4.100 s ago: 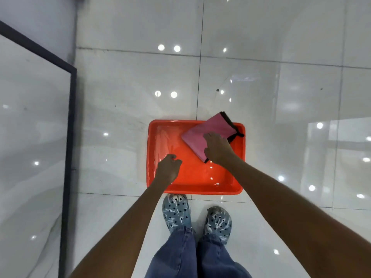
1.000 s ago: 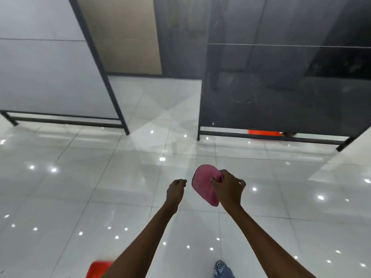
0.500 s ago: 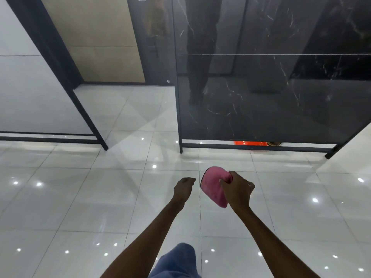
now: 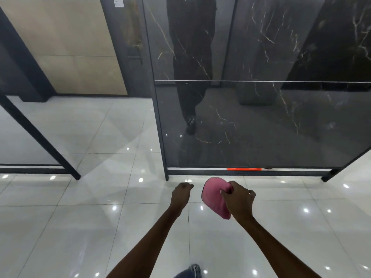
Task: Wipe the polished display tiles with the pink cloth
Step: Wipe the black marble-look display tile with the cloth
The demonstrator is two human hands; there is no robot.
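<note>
Cloth (image 4: 213, 197): pink, dark-edged, bunched, hanging in right hand (image 4: 239, 199), fingers curled round it, above white floor (image 4: 80, 227) before black veined tile panel (image 4: 261, 121). Left hand (image 4: 180, 194) beside, loosely curled, holding nothing.

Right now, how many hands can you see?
2. The empty left hand hangs curled over the glossy white floor; the right hand grips the bunched pink cloth beside it, before the black marble display tile.
</note>
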